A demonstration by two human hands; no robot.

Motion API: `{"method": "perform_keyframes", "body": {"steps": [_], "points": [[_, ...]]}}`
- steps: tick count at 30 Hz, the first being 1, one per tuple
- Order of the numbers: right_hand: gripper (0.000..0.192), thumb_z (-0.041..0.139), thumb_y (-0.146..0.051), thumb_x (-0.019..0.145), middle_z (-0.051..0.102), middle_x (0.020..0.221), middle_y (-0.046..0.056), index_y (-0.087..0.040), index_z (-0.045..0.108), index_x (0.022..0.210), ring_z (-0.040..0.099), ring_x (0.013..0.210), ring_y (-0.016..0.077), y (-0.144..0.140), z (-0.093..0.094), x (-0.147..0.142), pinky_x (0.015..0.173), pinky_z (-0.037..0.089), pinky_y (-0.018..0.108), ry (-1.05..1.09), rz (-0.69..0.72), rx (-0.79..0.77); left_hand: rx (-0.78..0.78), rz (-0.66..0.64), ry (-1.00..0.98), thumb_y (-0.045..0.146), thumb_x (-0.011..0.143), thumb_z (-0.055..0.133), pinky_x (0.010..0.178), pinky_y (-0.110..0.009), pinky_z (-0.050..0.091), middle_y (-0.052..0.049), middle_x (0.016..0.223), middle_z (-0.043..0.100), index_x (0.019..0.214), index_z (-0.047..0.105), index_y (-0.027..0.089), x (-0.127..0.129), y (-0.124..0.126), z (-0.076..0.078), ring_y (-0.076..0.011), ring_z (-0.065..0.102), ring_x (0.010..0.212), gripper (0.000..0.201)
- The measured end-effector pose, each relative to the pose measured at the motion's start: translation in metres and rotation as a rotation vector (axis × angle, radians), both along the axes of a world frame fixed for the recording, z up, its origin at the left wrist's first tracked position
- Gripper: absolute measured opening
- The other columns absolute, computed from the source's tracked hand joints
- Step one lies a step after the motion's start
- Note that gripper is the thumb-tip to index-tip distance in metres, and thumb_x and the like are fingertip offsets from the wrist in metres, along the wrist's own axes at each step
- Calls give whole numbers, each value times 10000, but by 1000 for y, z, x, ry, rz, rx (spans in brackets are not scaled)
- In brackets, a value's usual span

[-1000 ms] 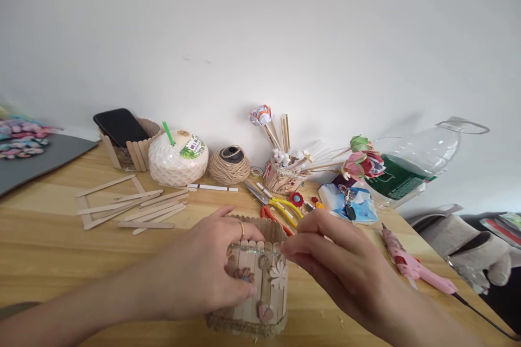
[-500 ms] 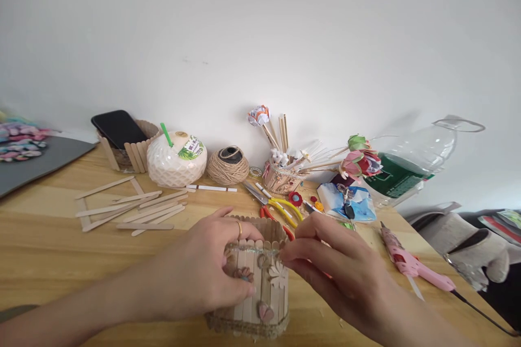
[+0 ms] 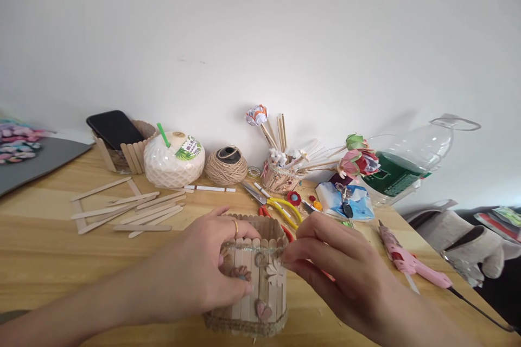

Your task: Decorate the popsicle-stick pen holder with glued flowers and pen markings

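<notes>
Upright on the wooden table (image 3: 49, 238), 1 stick pot (image 3: 254, 282) between both hands, near the front edge. Loose craft sticks (image 3: 130, 209) fanned at far left, about 10, exact count unclear; behind them 1 phone (image 3: 114, 129), 1 white coconut cup (image 3: 174, 158), 1 twine ball (image 3: 226, 165). Left hand (image 3: 195, 271) curled around the pot's left wall, fingers half closed, pressing it. Right hand (image 3: 337, 271) pinching the thin bead trim (image 3: 252, 248) at the rim's right. 1 pink glue gun (image 3: 407, 263) farther right.
</notes>
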State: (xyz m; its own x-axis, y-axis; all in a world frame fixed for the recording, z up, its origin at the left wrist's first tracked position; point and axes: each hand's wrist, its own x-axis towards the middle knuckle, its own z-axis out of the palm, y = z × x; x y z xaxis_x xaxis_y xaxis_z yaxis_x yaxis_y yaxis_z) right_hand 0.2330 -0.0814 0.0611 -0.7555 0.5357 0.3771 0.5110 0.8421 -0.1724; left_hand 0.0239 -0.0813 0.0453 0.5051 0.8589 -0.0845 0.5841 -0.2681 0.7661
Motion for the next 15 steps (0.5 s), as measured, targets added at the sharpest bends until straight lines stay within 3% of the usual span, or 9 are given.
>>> {"method": "perform_keyframes", "body": {"steps": [5, 15], "points": [[213, 413, -131, 911, 534, 741, 38, -155, 594, 801, 499, 650, 123, -1, 0, -1, 564, 428, 233, 19, -16, 6, 37, 8, -34, 187, 615, 572, 1065, -431, 247, 51, 746, 700, 818, 674, 252, 0, 1, -3, -236, 619, 897, 236], [249, 389, -123, 921, 524, 727, 35, -147, 592, 779, 483, 643, 124, 5, -1, 1, 569, 410, 238, -32, -14, 37, 26, 24, 10, 198, 622, 578, 1091, -462, 175, 43, 830, 699, 855, 668, 249, 0, 1, -3, -256, 593, 978, 255]]}}
